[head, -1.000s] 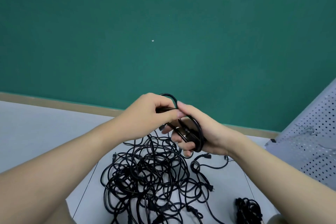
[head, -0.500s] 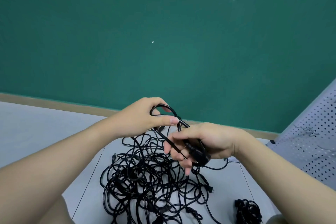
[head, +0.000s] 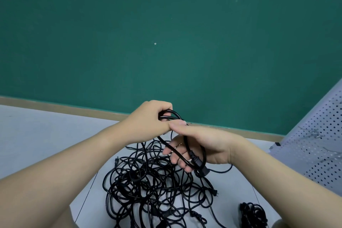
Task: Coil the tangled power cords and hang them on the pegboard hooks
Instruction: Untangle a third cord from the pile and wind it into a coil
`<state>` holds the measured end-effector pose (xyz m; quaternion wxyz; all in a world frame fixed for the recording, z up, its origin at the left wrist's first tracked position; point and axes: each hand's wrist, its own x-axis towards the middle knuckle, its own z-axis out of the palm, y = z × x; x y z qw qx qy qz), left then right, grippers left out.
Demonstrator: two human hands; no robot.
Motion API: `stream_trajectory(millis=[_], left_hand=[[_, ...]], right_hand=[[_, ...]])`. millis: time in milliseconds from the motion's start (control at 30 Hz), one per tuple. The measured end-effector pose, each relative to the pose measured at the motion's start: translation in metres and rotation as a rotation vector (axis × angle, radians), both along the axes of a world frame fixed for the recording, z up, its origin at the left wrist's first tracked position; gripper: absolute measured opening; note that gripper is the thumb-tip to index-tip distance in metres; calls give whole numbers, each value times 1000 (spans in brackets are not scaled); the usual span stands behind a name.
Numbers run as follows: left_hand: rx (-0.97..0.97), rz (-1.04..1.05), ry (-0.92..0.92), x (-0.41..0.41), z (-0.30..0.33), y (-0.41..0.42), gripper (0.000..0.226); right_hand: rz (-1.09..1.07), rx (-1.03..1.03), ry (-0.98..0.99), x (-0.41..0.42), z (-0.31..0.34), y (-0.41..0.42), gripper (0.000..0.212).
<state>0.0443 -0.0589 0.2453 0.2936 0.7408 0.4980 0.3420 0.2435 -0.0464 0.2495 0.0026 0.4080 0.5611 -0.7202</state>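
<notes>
The left hand (head: pixel 148 116) curls its fingers round the top loops of a black power cord (head: pixel 186 142), held above the grey surface (head: pixel 46 135). The right hand (head: pixel 201 146) lies palm-up with fingers fairly straight, the cord's lower loops and plug draped across them; its thumb seems to press the cord. Below both hands sits the tangled pile of cords (head: pixel 151 187). A smaller bundled cord (head: pixel 252 214) lies near the right forearm, and the white pegboard (head: pixel 318 140) leans at far right.
</notes>
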Motion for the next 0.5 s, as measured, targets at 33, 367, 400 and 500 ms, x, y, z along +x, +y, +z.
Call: stream_trajectory(millis=[33, 367, 400, 500], left_hand=[[6, 2, -6, 1, -1, 0, 51], [-171, 152, -298, -7, 0, 10, 43], [-179, 170, -299, -7, 0, 11, 42], [-245, 156, -316, -7, 0, 12, 38]], right_hand=[[5, 14, -2, 1, -1, 0, 71], [101, 46, 142, 7, 1, -1, 13], [78, 54, 149, 6, 1, -1, 12], [27, 108, 150, 5, 2, -1, 14]])
